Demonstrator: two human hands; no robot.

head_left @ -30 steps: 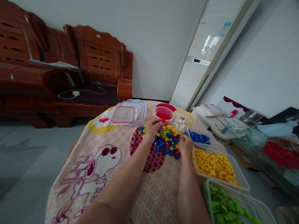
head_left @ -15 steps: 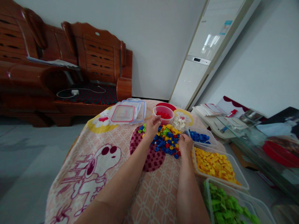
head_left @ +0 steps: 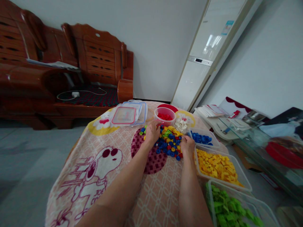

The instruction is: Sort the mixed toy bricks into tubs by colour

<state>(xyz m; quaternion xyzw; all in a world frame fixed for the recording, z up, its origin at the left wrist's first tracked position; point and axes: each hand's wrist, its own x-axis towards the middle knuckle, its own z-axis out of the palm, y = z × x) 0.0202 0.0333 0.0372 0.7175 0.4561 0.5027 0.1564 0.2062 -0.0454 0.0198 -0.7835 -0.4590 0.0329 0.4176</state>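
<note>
A mixed heap of small toy bricks in blue, yellow, green and red lies on the cloth-covered table. My left hand is at the heap's left side, fingers bent down toward the bricks; whether they pinch one is hidden. At the heap's right edge is my right hand, its fingers curled together, with anything in them too small to make out. Just beyond my left hand stands a round pink tub holding red bricks. White bricks are piled to its right.
On the right stand clear boxes of blue bricks, yellow bricks and green bricks. Clear lids are stacked at the back left. A glass-topped table adjoins on the right; a wooden sofa is behind.
My left hand has moved from the near rim of the pink tub back down onto the brick heap. My right hand has stayed nearly in place.
</note>
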